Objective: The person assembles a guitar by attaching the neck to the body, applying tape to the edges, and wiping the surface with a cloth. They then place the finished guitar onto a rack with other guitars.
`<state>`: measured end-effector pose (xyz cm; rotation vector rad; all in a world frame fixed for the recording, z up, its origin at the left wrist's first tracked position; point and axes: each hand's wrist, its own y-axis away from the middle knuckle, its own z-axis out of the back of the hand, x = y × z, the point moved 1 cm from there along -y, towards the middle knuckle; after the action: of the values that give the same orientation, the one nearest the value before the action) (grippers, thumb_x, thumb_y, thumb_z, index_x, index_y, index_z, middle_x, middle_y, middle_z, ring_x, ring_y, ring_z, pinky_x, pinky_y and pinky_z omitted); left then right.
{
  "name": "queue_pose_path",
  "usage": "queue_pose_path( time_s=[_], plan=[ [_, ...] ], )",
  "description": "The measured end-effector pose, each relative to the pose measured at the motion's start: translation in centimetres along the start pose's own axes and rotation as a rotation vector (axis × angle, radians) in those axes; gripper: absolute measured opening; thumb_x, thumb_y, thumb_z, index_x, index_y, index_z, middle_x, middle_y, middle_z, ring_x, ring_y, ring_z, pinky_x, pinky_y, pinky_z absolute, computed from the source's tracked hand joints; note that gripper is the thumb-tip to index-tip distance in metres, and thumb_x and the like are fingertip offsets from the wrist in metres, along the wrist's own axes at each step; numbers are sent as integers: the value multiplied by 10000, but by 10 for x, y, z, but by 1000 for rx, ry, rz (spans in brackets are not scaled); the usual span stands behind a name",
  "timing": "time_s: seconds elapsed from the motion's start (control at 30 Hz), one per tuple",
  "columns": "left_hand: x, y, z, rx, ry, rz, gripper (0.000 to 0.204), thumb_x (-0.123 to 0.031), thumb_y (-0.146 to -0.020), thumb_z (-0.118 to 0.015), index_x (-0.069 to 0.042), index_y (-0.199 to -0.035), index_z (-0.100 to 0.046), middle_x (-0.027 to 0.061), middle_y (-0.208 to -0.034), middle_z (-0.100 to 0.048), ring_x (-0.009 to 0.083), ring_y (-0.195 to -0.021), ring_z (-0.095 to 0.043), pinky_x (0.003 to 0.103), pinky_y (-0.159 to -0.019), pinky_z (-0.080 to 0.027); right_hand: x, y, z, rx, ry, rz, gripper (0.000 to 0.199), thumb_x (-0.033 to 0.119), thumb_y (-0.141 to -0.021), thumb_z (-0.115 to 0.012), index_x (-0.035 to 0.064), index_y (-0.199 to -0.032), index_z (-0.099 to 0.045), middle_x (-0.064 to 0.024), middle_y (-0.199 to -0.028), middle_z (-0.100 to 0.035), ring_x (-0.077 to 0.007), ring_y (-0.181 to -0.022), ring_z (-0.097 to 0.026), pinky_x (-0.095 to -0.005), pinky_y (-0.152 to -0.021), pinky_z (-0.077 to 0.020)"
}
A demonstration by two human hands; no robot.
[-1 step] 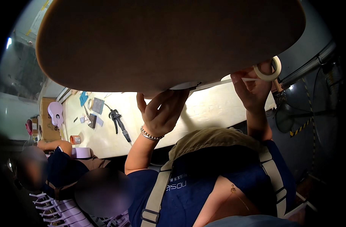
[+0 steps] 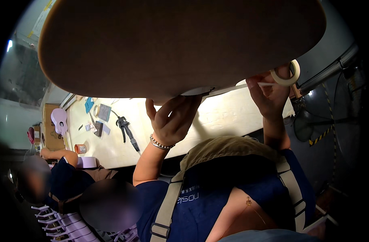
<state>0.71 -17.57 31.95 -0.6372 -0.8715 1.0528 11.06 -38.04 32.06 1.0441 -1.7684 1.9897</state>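
Hands unchanged: left hand (image 2: 174,119) spread beneath smooth brown rounded panel (image 2: 180,44); right hand (image 2: 269,94) at 2 o'clock pinching pale tape roll (image 2: 287,72).

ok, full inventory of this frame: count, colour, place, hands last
large rounded brown wooden panel: 1, brown, held overhead, fills the top of the view
roll of cream masking tape: 1, cream, upper right at the panel's edge, a strip pulled out leftward
long pale workbench: 1, cream-white, middle of the view
black pistol-shaped tool: 1, black, on the workbench, left part
small orange tape roll: 1, orange, near the workbench's left front edge
lilac guitar-shaped body: 1, lilac, far left on a cardboard box
seated co-worker: 1, dark blue top, lower left
left hand: 1, beaded bracelet, fingers spread under the panel
right hand: 1, holds the tape roll
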Motion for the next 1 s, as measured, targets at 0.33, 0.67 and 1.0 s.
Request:
queue_pose_path(
  time_s=[0.33, 0.67, 1.0],
  plan=[
    [1, -3, -15, -31, -42, 134, 210, -137, -726, -625, -236, -888, -716, -122, -828, -610, 156, -1002, -397, 438, -974, -248, -12, -27, -14, 32, 58, -14, 498, -79, -755, -558, -46, -1212, -364, -100, -990, -575, -168, -944, -590, -287, -816, -492],
    [31, 3, 3, -32, -67, 328, 160, -190, -702, -678, -230, -853, -715, -79, -723, -538, 159, -943, -424, 476, -961, -275, -85, 67, -126, 114, -267, -376, 915, 190, -698, -759, 1, -1340, -135, -132, -1199, -442, -235, -1111, -485, -351, -915, -418],
    [45, 63, 20, 60, 130, 949, 215, -32, -669, -711, -86, -850, -610, 6, -834, -561, 248, -933, -426, 374, -845, -333, -81, 65, -139, 330, -28, -576, 719, -92, -655, -650, 160, -1297, -450, -58, -827, -563, -140, -736, -570, -271, -671, -496]
  ],
)
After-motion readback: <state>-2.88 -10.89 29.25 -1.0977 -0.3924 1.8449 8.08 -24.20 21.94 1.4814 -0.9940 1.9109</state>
